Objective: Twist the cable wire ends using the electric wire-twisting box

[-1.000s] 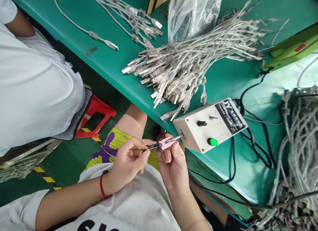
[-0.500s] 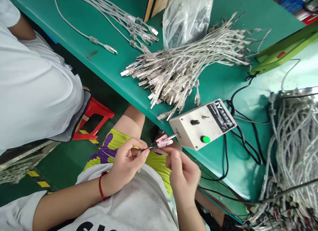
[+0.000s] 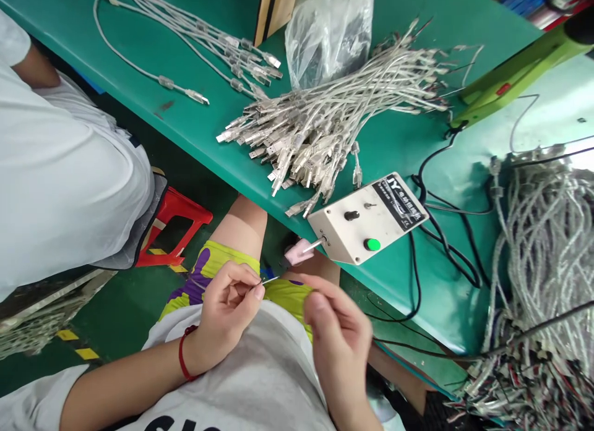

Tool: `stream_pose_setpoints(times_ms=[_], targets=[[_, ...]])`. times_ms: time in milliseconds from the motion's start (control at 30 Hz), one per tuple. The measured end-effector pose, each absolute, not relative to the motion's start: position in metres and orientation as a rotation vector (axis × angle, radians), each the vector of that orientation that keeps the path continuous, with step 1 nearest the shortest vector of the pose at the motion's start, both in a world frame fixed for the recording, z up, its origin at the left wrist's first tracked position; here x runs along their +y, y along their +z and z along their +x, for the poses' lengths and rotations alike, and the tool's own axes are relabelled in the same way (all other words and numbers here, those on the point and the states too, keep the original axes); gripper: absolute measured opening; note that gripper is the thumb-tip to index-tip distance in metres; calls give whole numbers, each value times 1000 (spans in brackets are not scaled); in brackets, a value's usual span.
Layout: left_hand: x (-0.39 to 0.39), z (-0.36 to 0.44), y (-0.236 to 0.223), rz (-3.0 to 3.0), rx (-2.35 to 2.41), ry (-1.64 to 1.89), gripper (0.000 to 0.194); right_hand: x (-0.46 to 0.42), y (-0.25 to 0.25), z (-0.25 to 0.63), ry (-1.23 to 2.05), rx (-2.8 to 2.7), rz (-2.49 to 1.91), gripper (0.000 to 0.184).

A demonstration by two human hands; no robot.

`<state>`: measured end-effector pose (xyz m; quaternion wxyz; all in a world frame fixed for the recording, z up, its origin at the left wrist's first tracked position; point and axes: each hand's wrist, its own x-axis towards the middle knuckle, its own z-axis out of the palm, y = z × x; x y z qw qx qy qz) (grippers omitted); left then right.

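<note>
My left hand (image 3: 227,313) is closed in a pinch on a thin wire end (image 3: 269,280) over my lap. My right hand (image 3: 336,332) hovers just right of it, fingers curled and blurred; what it holds, if anything, I cannot make out. Above both hands, a pink clip (image 3: 296,253) sticks out on a metal shaft from the side of a white control box (image 3: 362,224) with a black knob and a green button. The box sits at the edge of the green table (image 3: 195,119). A pile of silver USB cables (image 3: 325,125) lies behind the box.
Another person in white sits at the left (image 3: 65,165) beside a red stool (image 3: 174,224). A clear plastic bag (image 3: 327,35), more cables (image 3: 218,38), black cords (image 3: 445,245), a green device (image 3: 515,72) and a big cable bundle (image 3: 542,282) crowd the table.
My right hand left the pink clip and dropped down and right. My left hand drew the wire end back out of the clip. The view shifted slightly.
</note>
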<state>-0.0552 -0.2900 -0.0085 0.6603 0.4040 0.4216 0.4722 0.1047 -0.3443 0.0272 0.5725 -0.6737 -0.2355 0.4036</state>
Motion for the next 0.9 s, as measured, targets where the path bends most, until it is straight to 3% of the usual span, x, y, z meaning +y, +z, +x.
stream_pose_setpoints(times_ms=[133, 567, 767, 900], targets=[[-293, -57, -4, 969, 826, 935, 24, -345, 17, 84, 1325, -433, -1353, 33], [-298, -61, -3, 1004, 830, 835, 24, -345, 15, 86, 1308, -376, -1338, 31], [-295, -60, 0, 994, 863, 785, 10, -348, 11, 87, 1190, -413, -1398, 25], [-294, -60, 1, 999, 835, 816, 5, -343, 13, 85, 1321, -302, -1297, 30]])
